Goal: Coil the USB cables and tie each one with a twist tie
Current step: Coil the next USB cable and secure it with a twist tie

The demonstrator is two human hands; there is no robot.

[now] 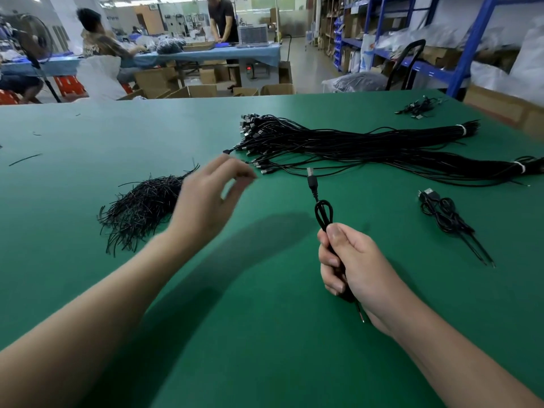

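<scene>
Two hands are above the green table (73,178): the right hand (353,260) is clenched round a folded cable (323,214), with its loop and USB plug sticking up out of the fist. Left hand (209,198) blurred, fingers curled, at the right edge of the tie pile (138,210); cannot tell whether it pinches a tie. Big cable bundle (368,142) lies behind, one tied coil (441,213) to the right.

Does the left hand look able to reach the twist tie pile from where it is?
Probably yes. The left hand hovers at the edge of the twist tie pile and nothing lies between them. The right hand holds the coiled cable off to the side.
</scene>
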